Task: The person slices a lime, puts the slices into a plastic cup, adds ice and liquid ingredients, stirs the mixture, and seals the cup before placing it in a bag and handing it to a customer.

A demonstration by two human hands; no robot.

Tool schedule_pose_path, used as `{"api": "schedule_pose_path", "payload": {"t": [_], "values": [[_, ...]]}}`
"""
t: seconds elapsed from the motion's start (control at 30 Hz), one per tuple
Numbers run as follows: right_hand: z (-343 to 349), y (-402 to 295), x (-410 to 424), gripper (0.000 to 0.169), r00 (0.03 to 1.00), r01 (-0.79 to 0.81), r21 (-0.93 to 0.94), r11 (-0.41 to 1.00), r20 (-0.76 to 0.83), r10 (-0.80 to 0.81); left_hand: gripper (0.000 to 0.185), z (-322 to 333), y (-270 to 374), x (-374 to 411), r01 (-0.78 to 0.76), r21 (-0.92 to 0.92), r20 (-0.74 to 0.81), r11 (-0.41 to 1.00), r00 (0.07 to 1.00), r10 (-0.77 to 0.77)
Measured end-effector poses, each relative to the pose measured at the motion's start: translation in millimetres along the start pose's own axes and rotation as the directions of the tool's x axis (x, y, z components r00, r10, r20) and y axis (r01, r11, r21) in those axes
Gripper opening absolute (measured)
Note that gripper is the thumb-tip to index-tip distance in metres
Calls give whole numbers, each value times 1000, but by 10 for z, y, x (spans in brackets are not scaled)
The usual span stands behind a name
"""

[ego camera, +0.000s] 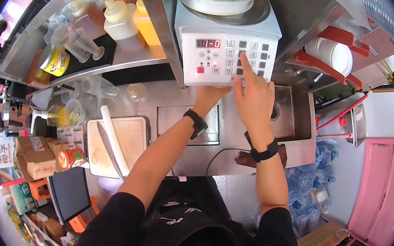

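Observation:
A white countertop dispensing machine [195, 75] stands at top centre, with rows of buttons and a lit red display on its front panel. The extended index finger of my right hand [256, 95] touches or nearly touches a button in the panel's second column. Below the machine's front edge, my left hand [209, 97] reaches underneath; its fingers are mostly hidden, and whether it holds anything cannot be seen. On top of the machine sits a round white container [215, 6]. Black bands circle both wrists.
At left, a cutting board [138, 127] bears a knife [107, 145] and a white rod [113, 135]. Squeeze and pump bottles [121, 23] fill the upper-left shelf. A metal sink [293, 112] lies right of the machine. White plastic cups [335, 57] sit in a red holder.

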State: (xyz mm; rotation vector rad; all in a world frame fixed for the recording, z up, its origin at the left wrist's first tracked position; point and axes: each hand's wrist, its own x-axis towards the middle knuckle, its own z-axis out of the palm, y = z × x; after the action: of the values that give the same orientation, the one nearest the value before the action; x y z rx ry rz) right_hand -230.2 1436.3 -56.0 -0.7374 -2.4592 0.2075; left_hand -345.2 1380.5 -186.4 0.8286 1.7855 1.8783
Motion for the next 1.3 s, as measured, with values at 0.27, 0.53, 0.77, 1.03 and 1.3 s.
{"api": "schedule_pose_path", "payload": {"t": [0.27,0.53,0.77,1.03,1.3], "values": [[-216,148,-310,40,981,-194,341,920,88,174,54,105,-54,-3,63,69,63,996,996,-68],[-29,163,-1445,23,839,-504,465,727,462,287,52,79,-151,-3,34,-5,18,999,999,-34],[-156,100,-1904,20,754,-561,409,719,611,241,63,84,-267,-34,-69,132,-55,989,995,77],[-2,-165,-1654,53,837,-415,457,787,531,133,86,-499,-135,-903,247,127,-203,961,955,-218],[424,-1836,-938,117,937,-222,869,442,315,-148,103,-1965,1577,-1315,67,164,-172,984,984,-39]]}}
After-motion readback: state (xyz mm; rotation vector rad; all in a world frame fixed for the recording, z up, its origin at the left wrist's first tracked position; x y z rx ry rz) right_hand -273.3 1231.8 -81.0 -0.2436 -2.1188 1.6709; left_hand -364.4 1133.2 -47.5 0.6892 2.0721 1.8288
